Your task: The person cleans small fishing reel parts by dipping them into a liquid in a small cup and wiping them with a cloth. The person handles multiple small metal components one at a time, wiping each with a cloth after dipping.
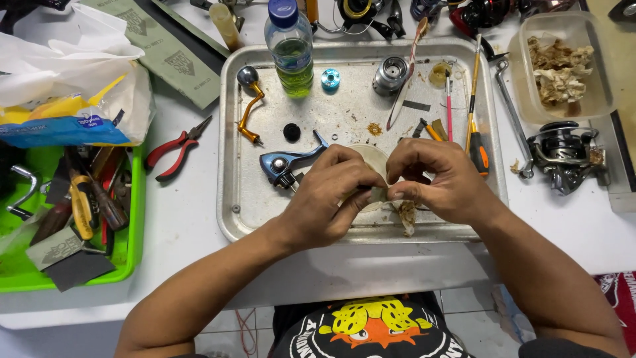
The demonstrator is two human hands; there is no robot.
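We are at a cleaning step, it seems: over the near edge of the metal tray (232,132), our left hand (324,195) and right hand (440,179) are both closed, pinching a small part (379,193) and a dirty rag (406,215) between the fingertips. A pale round dish (372,156) sits on the tray just behind the hands, and a blue reel body (285,162) lies to their left. Next we likely need a firm pinch while turning the part against the rag.

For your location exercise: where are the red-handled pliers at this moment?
In the head view, the red-handled pliers lie on the white table, between the green tray on the left and the metal tray.
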